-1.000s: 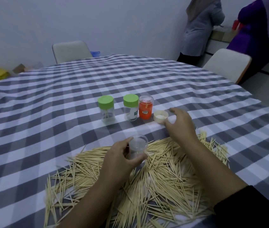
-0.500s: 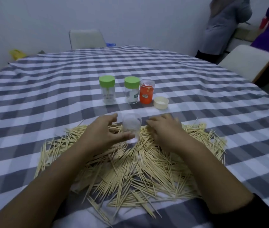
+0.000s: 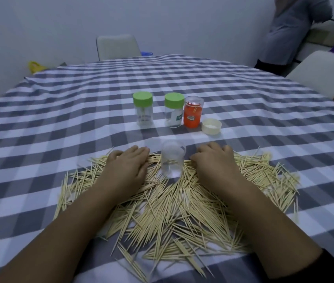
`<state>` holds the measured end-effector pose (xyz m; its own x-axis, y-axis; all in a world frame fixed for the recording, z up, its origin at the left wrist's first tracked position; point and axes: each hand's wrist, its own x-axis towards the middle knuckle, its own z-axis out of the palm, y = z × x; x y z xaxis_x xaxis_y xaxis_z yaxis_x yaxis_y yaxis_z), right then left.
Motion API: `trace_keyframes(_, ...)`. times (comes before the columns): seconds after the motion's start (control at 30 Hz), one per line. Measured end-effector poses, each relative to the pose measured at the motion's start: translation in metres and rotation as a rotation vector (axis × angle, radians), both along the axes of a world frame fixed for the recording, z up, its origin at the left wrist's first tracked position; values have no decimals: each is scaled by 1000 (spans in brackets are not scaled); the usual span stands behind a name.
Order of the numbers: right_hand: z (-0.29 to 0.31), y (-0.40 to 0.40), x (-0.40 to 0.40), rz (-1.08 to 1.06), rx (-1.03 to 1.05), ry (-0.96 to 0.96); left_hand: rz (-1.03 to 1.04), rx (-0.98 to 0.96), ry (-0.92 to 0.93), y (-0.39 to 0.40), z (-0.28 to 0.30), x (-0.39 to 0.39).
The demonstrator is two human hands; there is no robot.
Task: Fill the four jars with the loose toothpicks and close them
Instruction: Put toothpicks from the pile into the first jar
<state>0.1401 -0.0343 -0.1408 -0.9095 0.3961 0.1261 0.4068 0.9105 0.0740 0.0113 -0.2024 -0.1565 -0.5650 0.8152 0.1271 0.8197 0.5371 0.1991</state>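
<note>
- Risk: the open clear jar (image 3: 172,159) stands upright on uneven toothpicks (image 3: 162,211); a nudge from either hand raking inward could tip it.
- Left hand (image 3: 128,166), just left of the jar: fingers loosely spread, lying on the toothpicks, apparently gripping none.
- Right hand (image 3: 216,163), just right of the jar: fingers bent over the toothpicks; whether it pinches any is hidden.

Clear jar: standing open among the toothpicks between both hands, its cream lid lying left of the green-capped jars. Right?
Not quite. The head view shows the cream lid lying right of the orange jar, not left of the green-capped jars. The rest holds: the clear jar stands open among the toothpicks, between the left hand and right hand.
</note>
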Motion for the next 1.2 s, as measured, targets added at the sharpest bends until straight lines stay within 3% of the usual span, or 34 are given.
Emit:
trace_keyframes(0.33, 1, 0, 2, -85, 85, 83, 91, -69, 82, 8, -2, -6)
trace_keyframes(0.5, 6, 4, 6, -155, 3, 194, 152, -79, 116, 11, -2, -13)
trace_keyframes(0.73, 9, 7, 10, -153, -563, 496, 52, -195, 354, 18, 18, -6)
trace_keyframes(0.9, 32, -2, 8, -30, -982, 814, 63, -152, 357, 20, 20, -6)
trace_keyframes(1.07, 39, -12, -1, 14, -1210, 929, 118, 120, 226, 13, 19, -13)
trace_keyframes(1.2, 27, -21, -7, 51, -1222, 966, 198, 420, 37, 8, 26, -16)
